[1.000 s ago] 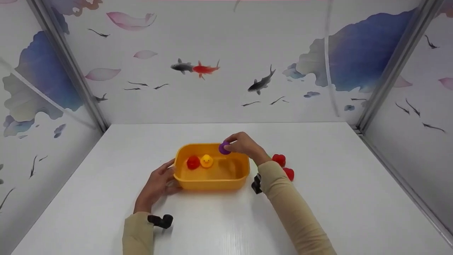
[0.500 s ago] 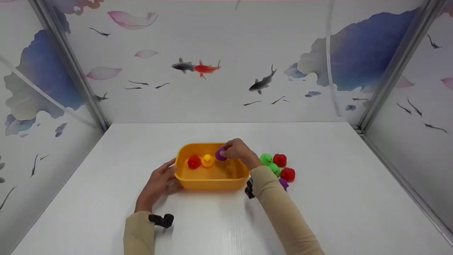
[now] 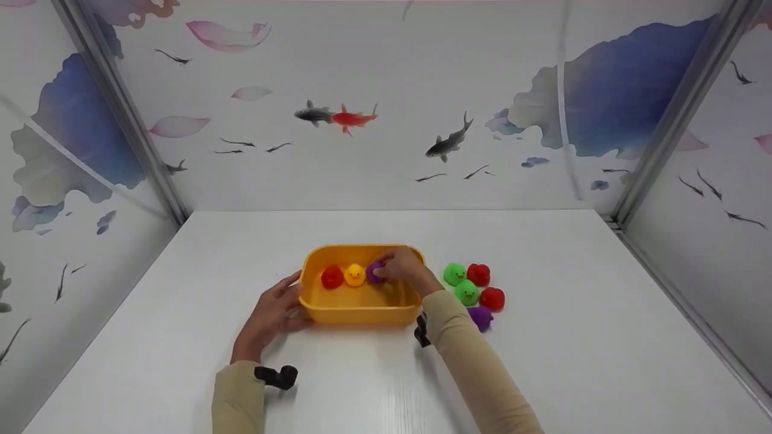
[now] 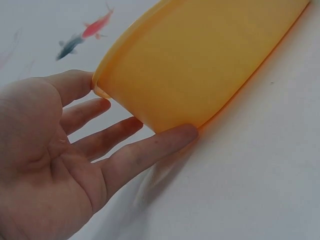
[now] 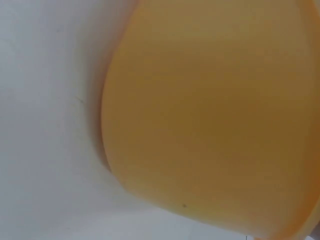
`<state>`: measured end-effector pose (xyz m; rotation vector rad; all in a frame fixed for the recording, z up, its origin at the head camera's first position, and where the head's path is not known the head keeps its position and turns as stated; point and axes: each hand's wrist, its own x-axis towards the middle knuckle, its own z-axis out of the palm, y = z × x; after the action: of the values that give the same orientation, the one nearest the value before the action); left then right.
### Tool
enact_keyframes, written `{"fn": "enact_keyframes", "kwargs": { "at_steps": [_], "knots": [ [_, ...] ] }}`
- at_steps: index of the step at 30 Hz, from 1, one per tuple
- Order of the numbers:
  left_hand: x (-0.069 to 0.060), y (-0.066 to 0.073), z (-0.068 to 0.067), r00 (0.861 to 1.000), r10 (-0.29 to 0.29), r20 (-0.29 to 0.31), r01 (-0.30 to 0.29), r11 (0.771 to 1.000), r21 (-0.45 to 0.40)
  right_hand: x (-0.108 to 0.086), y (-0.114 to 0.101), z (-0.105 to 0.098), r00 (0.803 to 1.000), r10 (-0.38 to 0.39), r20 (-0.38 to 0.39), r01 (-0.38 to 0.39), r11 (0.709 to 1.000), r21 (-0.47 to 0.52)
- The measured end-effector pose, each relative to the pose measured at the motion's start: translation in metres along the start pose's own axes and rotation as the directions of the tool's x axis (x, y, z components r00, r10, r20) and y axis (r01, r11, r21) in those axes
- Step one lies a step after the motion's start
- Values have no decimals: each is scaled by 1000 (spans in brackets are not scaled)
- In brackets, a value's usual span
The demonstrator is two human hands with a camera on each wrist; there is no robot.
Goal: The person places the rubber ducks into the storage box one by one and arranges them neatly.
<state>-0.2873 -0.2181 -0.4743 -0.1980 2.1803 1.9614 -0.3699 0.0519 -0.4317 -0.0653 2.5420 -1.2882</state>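
Observation:
A yellow-orange plastic tub (image 3: 362,315) stands on the white table. Its left end is touched by my left hand (image 3: 271,310), whose fingers are spread; in the left wrist view the thumb (image 4: 155,147) lies along the wall near the base. Inside the tub my right hand (image 3: 405,268) pinches a small purple toy duck (image 3: 375,272), partly covered by the fingers. Left of it sit a yellow toy duck (image 3: 354,275) and a red toy (image 3: 332,276). In the right wrist view, the tub's wall (image 5: 210,115) hides the hand.
Right of the tub lie green toy ducks (image 3: 467,293), red toys (image 3: 492,299) and a purple toy (image 3: 480,318), close together on the table (image 3: 338,386). The right forearm passes beside them. A patterned back wall (image 3: 241,175) and side panels enclose the table.
My right hand has moved left and down into the tub, bringing the purple duck beside the yellow one. The toys behind the right sleeve have come into view. My left hand stays put.

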Motion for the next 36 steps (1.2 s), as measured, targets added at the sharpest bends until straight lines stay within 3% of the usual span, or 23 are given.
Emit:
{"fn": "enact_keyframes", "kwargs": {
  "at_steps": [6, 12, 17, 21, 28, 36],
  "knots": [
    [0, -1, -1, 1000, 10, -6, -10, 1000, -3, -1, 1, -2, 1000, 16, 11, -16, 1000, 0],
    [0, -2, -1, 1000, 22, -13, -22, 1000, -2, -8, -3, -21, 999, -8, 33, 9, 999, -31],
    [1, -1, 0, 1000, 11, -17, -11, 1000, 10, -25, -3, -40, 999, -19, 50, 21, 999, -30],
    [1, -2, 0, 1000, 12, -13, -11, 1000, 26, -45, 4, -57, 995, -87, 47, 88, 996, -24],
    [2, -2, -1, 1000, 3, -12, -3, 1000, 10, -68, 25, -88, 972, -234, -36, 233, 972, -30],
    [2, -4, -3, 1000, 16, -1, -16, 1000, 5, -72, 53, -112, 961, -244, -128, 246, 969, 2]
  ]
}}
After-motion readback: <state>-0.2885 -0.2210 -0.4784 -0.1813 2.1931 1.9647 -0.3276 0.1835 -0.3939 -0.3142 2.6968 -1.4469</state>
